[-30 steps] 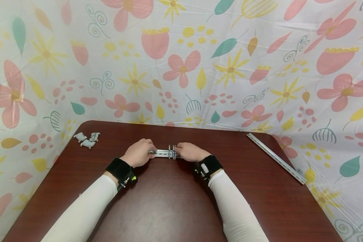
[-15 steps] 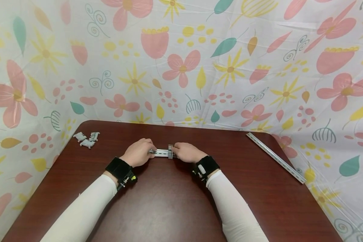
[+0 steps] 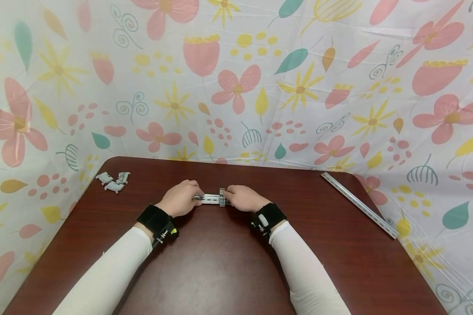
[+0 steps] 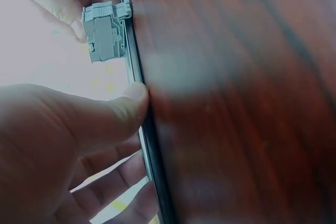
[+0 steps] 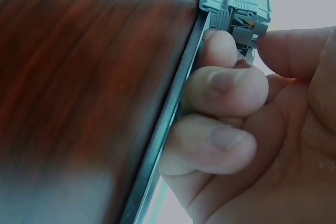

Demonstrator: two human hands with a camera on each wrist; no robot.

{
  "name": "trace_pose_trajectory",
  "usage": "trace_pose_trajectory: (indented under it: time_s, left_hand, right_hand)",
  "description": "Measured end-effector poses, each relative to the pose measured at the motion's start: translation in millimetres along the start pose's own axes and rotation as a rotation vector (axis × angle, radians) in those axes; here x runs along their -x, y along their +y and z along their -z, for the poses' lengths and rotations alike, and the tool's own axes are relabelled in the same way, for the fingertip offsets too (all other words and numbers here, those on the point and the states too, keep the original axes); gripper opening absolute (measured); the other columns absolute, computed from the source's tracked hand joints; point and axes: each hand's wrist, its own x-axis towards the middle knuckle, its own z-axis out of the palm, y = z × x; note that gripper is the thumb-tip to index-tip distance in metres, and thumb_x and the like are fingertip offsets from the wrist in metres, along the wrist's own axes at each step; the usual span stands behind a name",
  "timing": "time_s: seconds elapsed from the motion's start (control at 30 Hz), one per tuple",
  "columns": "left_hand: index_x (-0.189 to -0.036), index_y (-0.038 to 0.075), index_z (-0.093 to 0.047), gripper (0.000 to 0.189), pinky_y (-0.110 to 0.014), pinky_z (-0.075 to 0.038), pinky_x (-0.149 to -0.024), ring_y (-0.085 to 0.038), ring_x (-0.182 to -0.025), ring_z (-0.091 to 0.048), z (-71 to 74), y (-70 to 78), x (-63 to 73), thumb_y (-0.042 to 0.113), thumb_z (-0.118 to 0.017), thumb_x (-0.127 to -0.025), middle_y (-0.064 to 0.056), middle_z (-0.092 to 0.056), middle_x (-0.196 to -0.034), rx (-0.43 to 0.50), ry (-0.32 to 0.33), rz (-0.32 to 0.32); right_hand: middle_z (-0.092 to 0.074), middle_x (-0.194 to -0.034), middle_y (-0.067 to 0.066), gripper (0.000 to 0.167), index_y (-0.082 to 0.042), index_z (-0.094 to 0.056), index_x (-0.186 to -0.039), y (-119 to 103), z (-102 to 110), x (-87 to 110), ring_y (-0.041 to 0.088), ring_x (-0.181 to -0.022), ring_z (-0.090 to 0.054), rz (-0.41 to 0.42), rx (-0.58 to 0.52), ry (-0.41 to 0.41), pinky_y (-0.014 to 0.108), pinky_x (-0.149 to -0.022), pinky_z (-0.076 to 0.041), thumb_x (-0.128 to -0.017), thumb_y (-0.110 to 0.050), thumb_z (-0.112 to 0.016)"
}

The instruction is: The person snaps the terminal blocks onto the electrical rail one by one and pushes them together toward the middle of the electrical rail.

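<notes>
A short slotted metal DIN rail (image 3: 210,199) lies across the table's far middle. My left hand (image 3: 180,199) pinches its left end; in the left wrist view the thumb presses the rail's edge (image 4: 131,61), fingers on the other side. Grey terminal blocks (image 3: 222,197) sit on the rail, side by side in one stack. My right hand (image 3: 247,198) holds that stack from the right: in the right wrist view its thumb and index finger touch the terminal blocks (image 5: 239,14), the other fingers curled beside the rail (image 5: 163,129). The rail's right part is mostly hidden behind this hand.
On the far left of the brown table (image 3: 205,258) lie 3 loose pale grey pieces (image 3: 114,186). A longer slotted rail (image 3: 359,204) lies slantwise near the right edge. A floral curtain (image 3: 236,87) hangs behind the table.
A second ago the terminal blocks stood apart with a gap between them. My right hand has shifted slightly left, and they are now together. The left hand has stayed in place.
</notes>
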Motion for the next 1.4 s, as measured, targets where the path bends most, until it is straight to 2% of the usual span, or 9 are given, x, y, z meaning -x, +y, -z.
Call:
trace_pose_trajectory:
  time_s: [0.17,0.27,0.3,0.5,0.7,0.9,1.03,1.17,1.4]
  left_hand:
    - [-0.122,0.010,-0.086,0.021,-0.044,-0.059,-0.092,-0.028,-0.113,-0.065,3.4,-2.1,1.3,0.016,-0.084,-0.102,-0.003,-0.072,-0.114,0.025,-0.024,-0.008]
    - [-0.124,0.011,-0.085,0.022,-0.046,-0.059,-0.095,-0.029,-0.116,-0.065,5.6,-5.0,2.3,0.019,-0.083,-0.103,-0.004,-0.072,-0.119,0.041,-0.044,-0.011]
    - [-0.125,0.012,-0.085,0.023,-0.046,-0.059,-0.096,-0.028,-0.117,-0.066,6.6,-6.3,2.5,0.019,-0.082,-0.103,-0.004,-0.072,-0.120,0.050,-0.049,-0.009]
    - [-0.128,0.009,-0.083,0.026,-0.048,-0.059,-0.098,-0.027,-0.116,-0.070,19.1,-17.3,3.5,0.023,-0.079,-0.106,-0.005,-0.074,-0.123,0.086,-0.030,0.010]
    - [-0.134,0.007,-0.081,0.030,-0.049,-0.059,-0.097,-0.026,-0.111,-0.071,37.2,-32.6,7.4,0.023,-0.074,-0.110,-0.007,-0.074,-0.124,0.127,-0.008,0.097]
    - [-0.138,0.004,-0.078,0.035,-0.053,-0.057,-0.101,-0.031,-0.116,-0.071,49.4,-40.7,12.9,0.025,-0.074,-0.110,-0.012,-0.074,-0.129,0.136,-0.041,0.152]
    - [-0.134,0.007,-0.081,0.035,-0.052,-0.059,-0.100,-0.030,-0.114,-0.072,51.2,-40.1,13.5,0.026,-0.082,-0.104,-0.010,-0.075,-0.126,0.126,-0.080,0.137]
    - [-0.127,0.010,-0.084,0.033,-0.051,-0.060,-0.098,-0.028,-0.111,-0.073,49.2,-37.7,13.6,0.025,-0.088,-0.098,-0.006,-0.075,-0.121,0.115,-0.115,0.120]
    - [-0.116,0.013,-0.087,0.024,-0.051,-0.059,-0.099,-0.028,-0.111,-0.070,45.3,-35.9,15.4,0.018,-0.092,-0.093,-0.005,-0.075,-0.115,0.081,-0.136,0.085]
  right_hand:
    - [-0.067,-0.088,0.002,0.044,-0.013,-0.072,-0.102,-30,25,27.1,0.019,-0.080,-0.064,0.028,-0.083,-0.036,0.039,-0.083,-0.053,-0.119,-0.041,-0.043]
    - [-0.065,-0.086,0.005,0.040,-0.010,-0.070,-0.100,-51,42,46.5,0.021,-0.080,-0.061,0.001,-0.137,-0.038,0.040,-0.085,-0.050,-0.119,-0.033,-0.044]
    - [-0.065,-0.087,0.005,0.039,-0.010,-0.070,-0.102,-51,44,49.1,0.021,-0.080,-0.061,-0.007,-0.139,-0.029,0.040,-0.085,-0.050,-0.119,-0.033,-0.044]
    - [-0.066,-0.098,0.002,0.034,-0.011,-0.072,-0.119,-42,54,59.0,0.018,-0.088,-0.060,-0.057,-0.117,0.035,0.040,-0.089,-0.050,-0.119,-0.032,-0.045]
    - [-0.070,-0.112,0.004,0.036,-0.011,-0.071,-0.127,-31,65,65.6,0.023,-0.095,-0.062,-0.101,-0.118,0.103,0.045,-0.092,-0.052,-0.120,-0.036,-0.046]
    - [-0.069,-0.109,0.005,0.034,-0.010,-0.071,-0.126,-17,73,74.0,0.022,-0.094,-0.063,-0.116,-0.077,0.149,0.045,-0.090,-0.053,-0.118,-0.037,-0.053]
    - [-0.066,-0.110,0.006,0.033,-0.011,-0.072,-0.123,-8,75,83.9,0.022,-0.094,-0.063,-0.081,-0.035,0.136,0.044,-0.088,-0.053,-0.114,-0.041,-0.064]
    - [-0.063,-0.120,0.006,0.042,-0.012,-0.073,-0.128,-2,76,91.4,0.022,-0.103,-0.063,-0.064,0.022,0.090,0.046,-0.096,-0.055,-0.104,-0.046,-0.078]
    - [-0.061,-0.123,0.006,0.041,-0.015,-0.076,-0.129,3,75,93.5,0.024,-0.111,-0.060,-0.050,0.051,0.021,0.047,-0.101,-0.054,-0.096,-0.036,-0.090]
